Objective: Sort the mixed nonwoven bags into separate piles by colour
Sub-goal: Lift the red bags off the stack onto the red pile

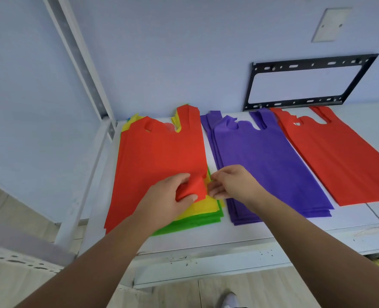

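Note:
The mixed pile lies at the left of the white table (239, 234), topped by a red bag (162, 152). Yellow bags (206, 206) and green bags (193, 223) show under its lifted near right corner. My left hand (168, 196) pinches that folded-up red corner. My right hand (233, 182) rests beside it at the pile's right edge, fingers curled on the yellow and green layers. A purple pile (270, 165) lies in the middle. A red pile (344, 156) lies at the right.
A white shelf post (88, 138) stands left of the table. A black metal frame (308, 82) leans on the wall behind the piles. My shoe (230, 300) shows on the wooden floor below.

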A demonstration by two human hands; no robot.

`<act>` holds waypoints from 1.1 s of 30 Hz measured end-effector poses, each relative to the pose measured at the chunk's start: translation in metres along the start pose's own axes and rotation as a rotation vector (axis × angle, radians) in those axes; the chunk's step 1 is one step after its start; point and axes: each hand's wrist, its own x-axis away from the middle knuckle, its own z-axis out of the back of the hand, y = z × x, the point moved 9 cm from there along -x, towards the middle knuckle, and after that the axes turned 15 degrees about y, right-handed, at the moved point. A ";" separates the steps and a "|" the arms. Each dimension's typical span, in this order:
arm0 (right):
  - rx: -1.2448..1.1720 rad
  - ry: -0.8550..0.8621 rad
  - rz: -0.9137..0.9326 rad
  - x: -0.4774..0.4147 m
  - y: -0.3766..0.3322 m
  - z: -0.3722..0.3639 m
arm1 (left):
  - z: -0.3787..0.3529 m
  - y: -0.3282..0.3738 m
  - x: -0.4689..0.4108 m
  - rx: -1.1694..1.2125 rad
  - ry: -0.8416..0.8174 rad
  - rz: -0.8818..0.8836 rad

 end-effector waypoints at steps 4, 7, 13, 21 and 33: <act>-0.190 -0.284 -0.289 0.015 0.012 -0.035 | 0.000 0.002 0.001 0.075 0.024 0.052; -0.232 -0.322 -0.310 0.017 0.012 -0.054 | 0.009 0.032 0.012 0.081 0.141 -0.126; -0.443 -0.151 -0.361 0.002 0.003 -0.052 | 0.004 0.059 0.047 0.178 0.090 -0.220; -0.152 -0.269 -0.348 0.007 0.022 0.006 | 0.026 -0.090 0.067 1.252 0.434 1.121; 0.583 0.125 0.249 0.007 0.018 0.014 | 0.042 -0.065 0.049 -0.082 0.305 0.618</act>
